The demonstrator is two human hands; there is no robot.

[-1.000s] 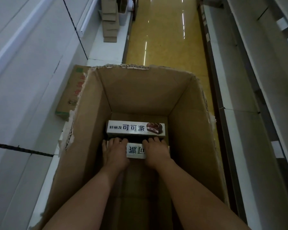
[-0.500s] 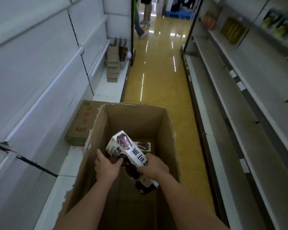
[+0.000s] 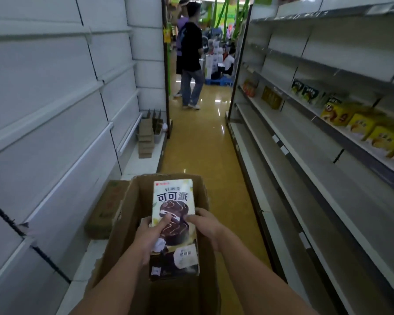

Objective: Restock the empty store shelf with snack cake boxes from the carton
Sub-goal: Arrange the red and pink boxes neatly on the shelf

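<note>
A white snack cake box (image 3: 173,201) printed with chocolate pies is held upright above the open brown carton (image 3: 203,189), its front face toward me. My left hand (image 3: 151,233) grips its left edge, thumb across the front. My right hand (image 3: 206,226) grips its right edge, fingers curled round the side. The carton's inside is hidden behind the box and my arms. Bare white shelves (image 3: 328,178) run along the right side of the aisle.
A closed brown carton (image 3: 107,208) lies on the left base shelf, with stacked cardboard pieces (image 3: 146,139) farther back. Yellow snack boxes (image 3: 362,128) stand on an upper right shelf. Two people (image 3: 190,53) stand at the aisle's far end on the yellow floor.
Both hands lifted the snack cake box from the carton's bottom and turned it upright. My view rose from the carton to the aisle.
</note>
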